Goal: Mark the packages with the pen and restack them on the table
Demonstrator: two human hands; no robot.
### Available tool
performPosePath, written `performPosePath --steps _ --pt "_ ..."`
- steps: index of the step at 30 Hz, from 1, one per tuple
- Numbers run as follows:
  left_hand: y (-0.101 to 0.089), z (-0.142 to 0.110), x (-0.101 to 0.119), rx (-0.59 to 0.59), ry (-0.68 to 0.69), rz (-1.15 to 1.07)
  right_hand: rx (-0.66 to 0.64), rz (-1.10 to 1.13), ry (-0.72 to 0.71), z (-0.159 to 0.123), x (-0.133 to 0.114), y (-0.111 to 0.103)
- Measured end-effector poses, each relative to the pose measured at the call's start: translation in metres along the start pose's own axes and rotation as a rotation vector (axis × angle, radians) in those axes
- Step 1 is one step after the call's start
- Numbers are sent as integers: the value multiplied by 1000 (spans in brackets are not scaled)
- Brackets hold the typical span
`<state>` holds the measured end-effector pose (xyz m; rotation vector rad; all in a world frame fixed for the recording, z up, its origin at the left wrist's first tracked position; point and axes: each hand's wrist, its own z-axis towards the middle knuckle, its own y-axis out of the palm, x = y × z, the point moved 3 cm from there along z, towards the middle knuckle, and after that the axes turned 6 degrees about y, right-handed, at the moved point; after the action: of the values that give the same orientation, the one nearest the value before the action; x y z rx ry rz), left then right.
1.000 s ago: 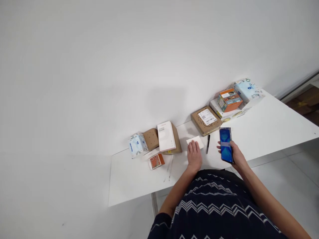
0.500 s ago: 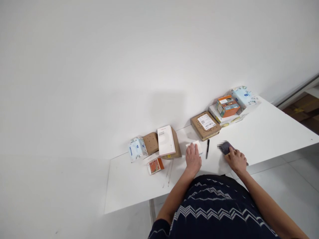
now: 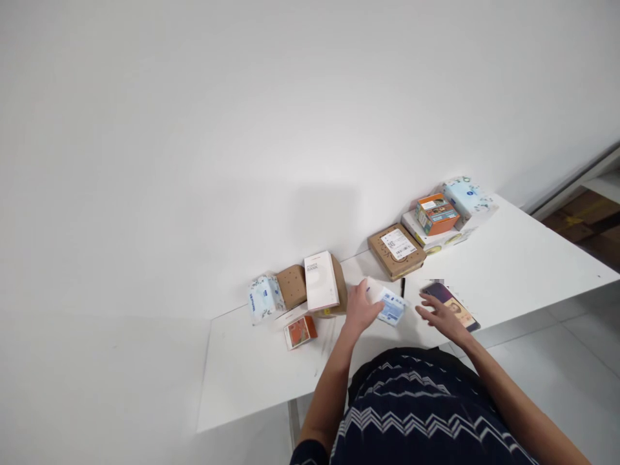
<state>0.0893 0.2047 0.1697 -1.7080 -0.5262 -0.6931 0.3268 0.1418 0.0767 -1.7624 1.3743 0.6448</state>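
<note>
In the head view, my left hand [image 3: 361, 310] grips a small white box [image 3: 393, 309] by its left end, thumb on the near side. The box is tilted, showing a blue printed face with text too small to read. My right hand [image 3: 440, 316] is open, its fingers apart and pointing towards the box without touching it. Just beside that hand a dark phone [image 3: 469, 318] lies on the white table [image 3: 523, 258], with a picture of a person on its back. Behind the box lies a black pen [image 3: 403, 287], partly hidden.
A flat brown carton [image 3: 397, 252] with a label stands against the wall. To its right, an orange box [image 3: 438, 214] rests on a white box, beside a tissue pack [image 3: 469, 200]. Leftwards are a power bank box [image 3: 320, 281], another tissue pack [image 3: 266, 298] and a small orange-and-white box [image 3: 299, 332].
My left hand has picked up and tilted the white box, turning its blue face into view. My right hand has let go of the phone and moved left, fingers spread.
</note>
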Motion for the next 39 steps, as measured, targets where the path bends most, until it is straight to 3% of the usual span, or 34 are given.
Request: performPosePath --steps 2,4,6,8,11,16,21,26,30,33,36,39 --pt "-9 4 2 -34 -44 -313 -248 271 25 -13 -19 9" --pt "-9 8 3 -92 -87 -560 -385 467 23 -23 -38 16" --pt "-5 10 5 -101 -123 -700 -369 578 21 -26 -51 18" --pt "-2 9 8 -23 -134 -726 -275 628 21 -23 -60 16" --pt "-4 0 13 149 -73 -594 -143 680 0 -9 -75 7" --pt "-28 -17 10 388 167 -65 44 759 -60 28 -112 -11" --pt "-54 -24 -25 563 -14 397 206 815 -117 58 -121 -16" --pt "-58 -22 -55 475 -283 475 398 699 -162 51 -95 -10" --pt "-56 -18 -63 398 -396 377 372 590 -108 31 -75 2" --pt "-63 -19 -58 460 -389 247 306 534 -66 19 -63 12" --pt "-74 -25 -50 524 -325 -129 253 526 -77 12 -57 19" --pt "-78 -30 -39 439 -278 -672 195 521 -89 6 -61 25"
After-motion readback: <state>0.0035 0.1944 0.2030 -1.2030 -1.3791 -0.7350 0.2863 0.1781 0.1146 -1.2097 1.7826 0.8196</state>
